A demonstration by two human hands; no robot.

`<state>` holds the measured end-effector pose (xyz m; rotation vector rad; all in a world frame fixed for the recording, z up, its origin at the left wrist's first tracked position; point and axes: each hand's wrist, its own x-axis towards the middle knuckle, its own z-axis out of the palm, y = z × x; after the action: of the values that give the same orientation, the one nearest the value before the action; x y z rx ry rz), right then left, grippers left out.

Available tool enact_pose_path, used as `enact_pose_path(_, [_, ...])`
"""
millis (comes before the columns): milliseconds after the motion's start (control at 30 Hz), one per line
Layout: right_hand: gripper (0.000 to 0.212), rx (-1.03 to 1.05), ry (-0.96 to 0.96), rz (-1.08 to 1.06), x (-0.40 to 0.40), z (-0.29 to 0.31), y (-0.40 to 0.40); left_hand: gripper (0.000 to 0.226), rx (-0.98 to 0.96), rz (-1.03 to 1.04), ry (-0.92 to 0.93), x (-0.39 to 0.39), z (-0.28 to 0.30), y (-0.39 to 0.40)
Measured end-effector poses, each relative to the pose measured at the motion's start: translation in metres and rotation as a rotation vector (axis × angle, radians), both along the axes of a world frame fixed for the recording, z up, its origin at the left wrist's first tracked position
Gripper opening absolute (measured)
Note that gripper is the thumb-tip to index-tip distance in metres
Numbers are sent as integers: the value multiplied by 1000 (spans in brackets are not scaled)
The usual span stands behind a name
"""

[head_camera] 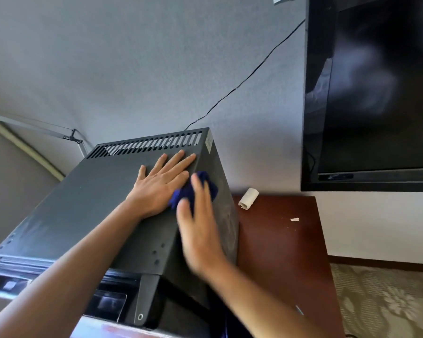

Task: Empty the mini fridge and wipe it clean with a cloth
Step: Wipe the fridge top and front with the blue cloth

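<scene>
Mini fridge (103,206) sits on dark wood counter (279,240), back vents twd wall. Left hand (160,185) flat on fridge top, fingers spread. Right hand (198,230), blurred, fingers straight, presses blue cloth (195,189) vs top right edge/side. TV (376,93) at right; white roll (248,198) on counter beside fridge.

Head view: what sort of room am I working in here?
Probably a hotel room. A black mini fridge stands on a dark wooden cabinet, a flat-screen TV hangs on the wall beside it, and patterned carpet covers the floor.
</scene>
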<state>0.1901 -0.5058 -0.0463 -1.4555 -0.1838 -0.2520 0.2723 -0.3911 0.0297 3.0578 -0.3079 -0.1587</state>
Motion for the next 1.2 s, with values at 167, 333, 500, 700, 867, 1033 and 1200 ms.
enact_pose_path(167, [70, -71, 177, -59, 164, 18, -24, 50, -47, 27, -6, -1, 1, -4])
enact_pose_path(333, [57, -110, 222, 12, 217, 19, -35, 49, -49, 10, -6, -2, 2, -4])
enact_pose_path(500, [51, -110, 174, -12, 142, -1, -31, 49, -36, 15, -12, -1, 1, -5])
enact_pose_path(700, [46, 16, 109, 34, -28, -27, -15, 49, -30, 13, 0, -1, 3, -5])
enact_pose_path(867, [70, -170, -62, 23, -131, -89, 23, 48, -32, 25, 5, -4, 4, -6])
enact_pose_path(1033, [64, -34, 88, 83, -121, -77, 21, 48, -37, 28, 9, -6, 4, -6])
enact_pose_path(1200, [50, 64, 194, 74, -20, -54, -4, 49, -38, 19, 11, -5, 3, -5])
